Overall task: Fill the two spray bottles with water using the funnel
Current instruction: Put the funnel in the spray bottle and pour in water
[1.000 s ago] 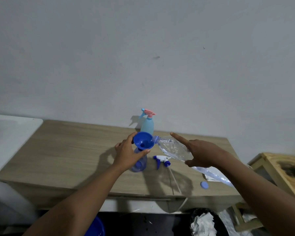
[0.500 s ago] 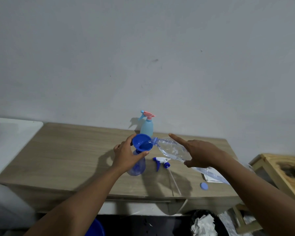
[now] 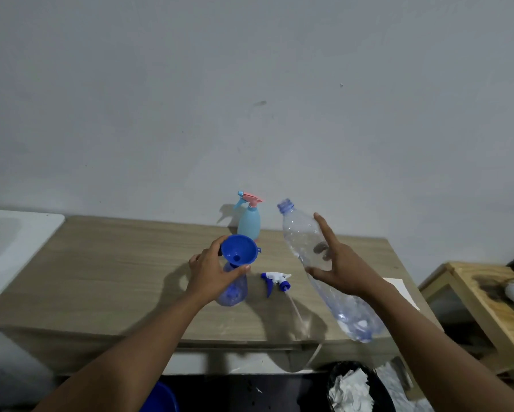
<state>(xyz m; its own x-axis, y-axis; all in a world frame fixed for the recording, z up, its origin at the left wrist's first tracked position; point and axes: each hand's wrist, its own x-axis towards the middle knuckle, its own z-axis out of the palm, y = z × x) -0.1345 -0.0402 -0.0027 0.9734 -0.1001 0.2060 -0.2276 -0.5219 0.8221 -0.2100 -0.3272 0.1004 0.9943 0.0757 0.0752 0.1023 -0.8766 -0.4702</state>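
Here the left grip (image 3: 211, 272) curls round the blue plastic funnel (image 3: 238, 248); the clear plastic bottle (image 3: 298, 231), seemingly near-empty, slants through the right grip (image 3: 342, 269)

two spray bottles (image 3: 249, 224) (image 3: 234, 293), one funnel (image 3: 238, 247), one water bottle (image 3: 302, 237), one sprayer (image 3: 275, 280).

You face a plain grey-white wall (image 3: 250, 84), dimly lit, a light wood-grain table (image 3: 116, 263) against it, a white counter (image 3: 9, 239) at your left, a small pale wooden stand (image 3: 475, 295) at your right, a black bin (image 3: 382, 391) with crumpled paper (image 3: 351, 391) below
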